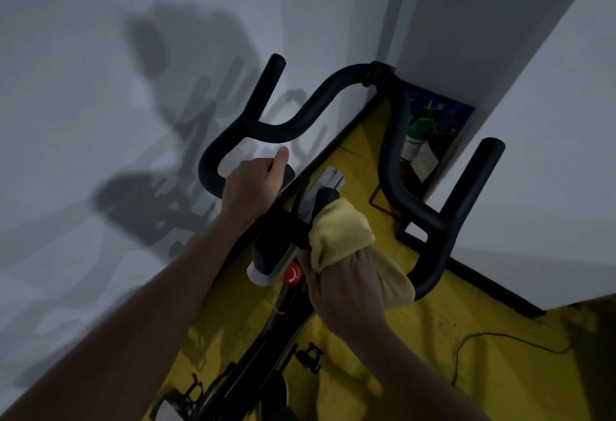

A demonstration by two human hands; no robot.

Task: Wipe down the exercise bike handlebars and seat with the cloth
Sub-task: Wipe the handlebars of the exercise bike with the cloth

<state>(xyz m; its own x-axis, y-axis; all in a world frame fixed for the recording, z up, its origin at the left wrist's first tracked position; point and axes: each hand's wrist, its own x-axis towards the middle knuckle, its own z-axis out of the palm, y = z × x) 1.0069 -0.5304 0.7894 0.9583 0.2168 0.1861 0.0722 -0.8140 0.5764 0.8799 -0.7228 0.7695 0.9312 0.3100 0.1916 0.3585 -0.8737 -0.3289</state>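
The black handlebars (396, 167) of the exercise bike fill the middle of the view, looping out to both sides. My left hand (253, 184) grips the left inner grip, thumb pointing up. My right hand (343, 284) holds a yellow cloth (343, 234) wrapped around the right inner grip, whose black tip sticks out above the cloth. The seat is out of view.
A red knob (292, 274) sits on the bike frame just below the handlebar stem. White walls stand close on the left and right. The floor is yellow (433, 337), with a thin black cable (500, 337) at the right. A green bottle (415, 140) stands in the corner.
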